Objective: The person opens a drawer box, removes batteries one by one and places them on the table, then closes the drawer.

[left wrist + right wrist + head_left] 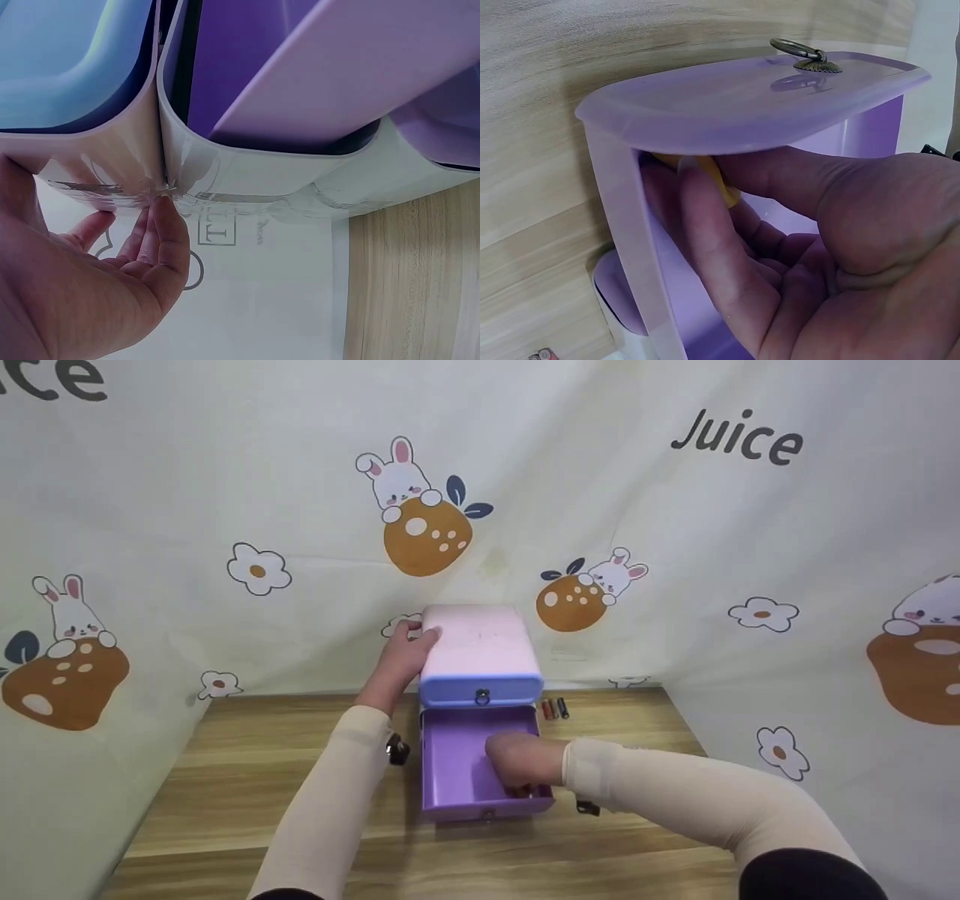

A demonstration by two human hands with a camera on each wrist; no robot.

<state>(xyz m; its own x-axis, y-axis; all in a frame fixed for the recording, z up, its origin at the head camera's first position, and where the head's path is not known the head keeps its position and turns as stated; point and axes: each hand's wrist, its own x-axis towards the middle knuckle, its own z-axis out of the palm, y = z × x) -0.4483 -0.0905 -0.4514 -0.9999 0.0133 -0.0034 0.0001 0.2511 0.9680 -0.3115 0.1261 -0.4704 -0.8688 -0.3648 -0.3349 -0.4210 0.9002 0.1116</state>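
A stacked drawer cabinet (480, 641) has a pink top tier with a shut blue drawer (450, 691). Below it a purple drawer (457, 750) is pulled out. My left hand (405, 656) touches the left side of the top tier; in the left wrist view its fingertips (171, 217) meet the wall near the seam between tiers. Inside the purple drawer, at its front right corner, my right hand (525, 761) pinches a small yellow object (726, 193) between thumb and fingers. The drawer front and the fingers hide most of that object, so its kind is unclear.
Several batteries (555, 709) lie on the wooden table (300, 787) right of the cabinet. A bronze ring pull (799, 49) sticks out from the purple drawer's front. Behind stands a printed cloth backdrop (322, 510). Another purple drawer (446, 120) sits in the tier below.
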